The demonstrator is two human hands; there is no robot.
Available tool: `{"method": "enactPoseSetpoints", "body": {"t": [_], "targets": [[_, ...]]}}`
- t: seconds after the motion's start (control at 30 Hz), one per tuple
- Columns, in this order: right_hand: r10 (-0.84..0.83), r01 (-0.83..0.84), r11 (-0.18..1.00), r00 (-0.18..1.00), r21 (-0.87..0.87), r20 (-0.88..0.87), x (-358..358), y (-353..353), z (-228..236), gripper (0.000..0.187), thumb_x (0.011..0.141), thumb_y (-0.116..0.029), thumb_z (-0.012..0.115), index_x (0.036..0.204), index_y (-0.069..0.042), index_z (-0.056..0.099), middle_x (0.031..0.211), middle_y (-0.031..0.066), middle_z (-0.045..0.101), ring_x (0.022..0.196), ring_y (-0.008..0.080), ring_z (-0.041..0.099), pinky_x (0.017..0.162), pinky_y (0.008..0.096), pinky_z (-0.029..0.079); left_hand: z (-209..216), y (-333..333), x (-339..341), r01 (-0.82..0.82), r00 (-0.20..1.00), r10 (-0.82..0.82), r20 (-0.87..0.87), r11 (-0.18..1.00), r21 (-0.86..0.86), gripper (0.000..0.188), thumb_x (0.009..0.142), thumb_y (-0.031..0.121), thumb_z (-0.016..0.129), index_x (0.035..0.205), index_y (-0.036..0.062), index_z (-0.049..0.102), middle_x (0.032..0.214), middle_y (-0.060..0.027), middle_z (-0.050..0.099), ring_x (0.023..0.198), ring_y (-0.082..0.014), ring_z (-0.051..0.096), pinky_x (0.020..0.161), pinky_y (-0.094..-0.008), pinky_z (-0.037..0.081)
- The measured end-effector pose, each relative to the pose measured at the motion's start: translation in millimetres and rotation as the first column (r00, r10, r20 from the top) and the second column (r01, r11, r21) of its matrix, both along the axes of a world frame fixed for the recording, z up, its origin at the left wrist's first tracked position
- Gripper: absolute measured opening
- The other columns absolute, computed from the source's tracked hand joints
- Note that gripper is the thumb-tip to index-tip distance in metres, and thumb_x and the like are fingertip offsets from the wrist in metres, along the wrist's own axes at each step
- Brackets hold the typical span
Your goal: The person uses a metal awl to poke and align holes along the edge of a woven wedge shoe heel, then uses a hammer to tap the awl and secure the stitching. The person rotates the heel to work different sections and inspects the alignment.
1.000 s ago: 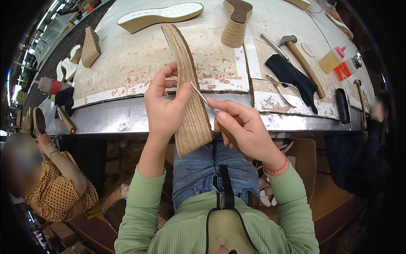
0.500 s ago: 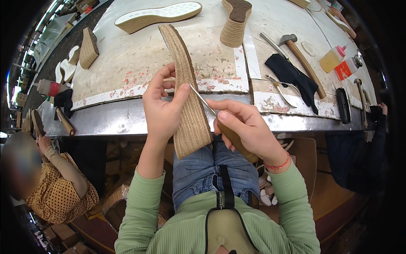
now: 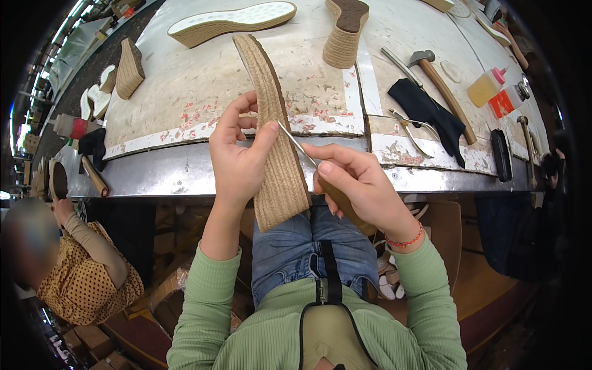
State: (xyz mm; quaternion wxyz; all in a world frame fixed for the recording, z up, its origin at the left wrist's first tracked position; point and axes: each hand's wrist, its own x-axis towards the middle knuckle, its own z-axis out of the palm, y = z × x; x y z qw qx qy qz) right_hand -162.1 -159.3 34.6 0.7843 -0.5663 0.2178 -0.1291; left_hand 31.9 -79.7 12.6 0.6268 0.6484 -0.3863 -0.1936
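Works at the near edge of the tabletop (image 3: 197, 74), with open room beyond at left, hemmed at right by pliers (image 3: 403, 122) and hammer (image 3: 450, 100). Holds the jute wedge sole (image 3: 280, 176) over that edge, pinched in the left grip (image 3: 239, 163). Clasps a slim metal tool (image 3: 299, 145) in the right grip (image 3: 361, 188), tip to the sole's right side.

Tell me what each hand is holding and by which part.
Left hand: the wedge sole, around mid-length, thumb on its woven side. Right hand: a metal-tipped tool, by its brown handle.
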Motion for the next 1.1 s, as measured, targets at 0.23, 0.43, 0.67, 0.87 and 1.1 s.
{"method": "enactPoseSetpoints", "body": {"t": [0.23,0.43,0.67,0.87,1.1], "targets": [[-0.097,0.065,0.785,0.995,-0.616,-0.019,-3,-1,2,0.033,0.097,-0.009,0.058,0.129,-0.005,0.063,0.078,0.0035,0.06,0.059,0.0084,0.051,0.054,0.0247,0.043,-2,0,0,0.003,1.0,-0.004,-0.025,0.999,-0.036,0.05,0.081,0.009,0.071,0.128,-0.0027,0.058,0.108,-0.0047,0.068,0.083,-0.0079,0.06,0.071,-0.0246,0.038],[-0.162,0.04,0.382,0.986,-0.923,-0.025,-10,-10,13,0.034,0.087,-0.003,0.065,0.121,-0.007,0.069,0.075,0.009,0.057,0.06,0.0208,0.055,0.055,0.033,0.045,-2,0,1,-0.002,1.0,0.002,0.001,1.0,-0.016,0.051,0.08,0.01,0.071,0.127,-0.0028,0.059,0.108,-0.004,0.068,0.083,-0.0076,0.059,0.071,-0.0242,0.038],[-0.159,-0.096,0.22,0.978,-0.971,-0.133,-5,-17,30,0.035,0.086,-0.004,0.066,0.12,-0.011,0.07,0.076,0.0094,0.058,0.059,0.024,0.057,0.053,0.0348,0.045,-3,0,0,-0.007,1.0,0.007,0.001,0.999,-0.033,0.05,0.079,0.01,0.071,0.126,-0.0026,0.059,0.108,-0.0036,0.068,0.082,-0.0073,0.059,0.071,-0.0236,0.037],[-0.148,-0.16,0.127,0.973,-0.979,-0.178,-3,-20,38,0.034,0.087,-0.005,0.065,0.12,-0.01,0.07,0.074,0.0097,0.058,0.057,0.0234,0.055,0.051,0.0342,0.044,-1,1,-2,0.002,1.0,-0.002,-0.009,0.999,-0.032,0.05,0.079,0.009,0.07,0.127,-0.002,0.059,0.107,-0.0034,0.067,0.082,-0.0073,0.057,0.071,-0.0237,0.037],[0.104,-0.219,0.825,0.965,-0.521,-0.241,4,-45,40,0.032,0.094,-0.008,0.058,0.124,-0.004,0.066,0.069,0.0056,0.058,0.054,0.0076,0.043,0.052,0.028,0.039,-3,1,1,0.002,1.0,-0.002,0.012,1.0,-0.024,0.049,0.079,0.01,0.07,0.125,-0.0014,0.059,0.107,-0.0029,0.067,0.083,-0.0072,0.057,0.071,-0.0247,0.037]]}}
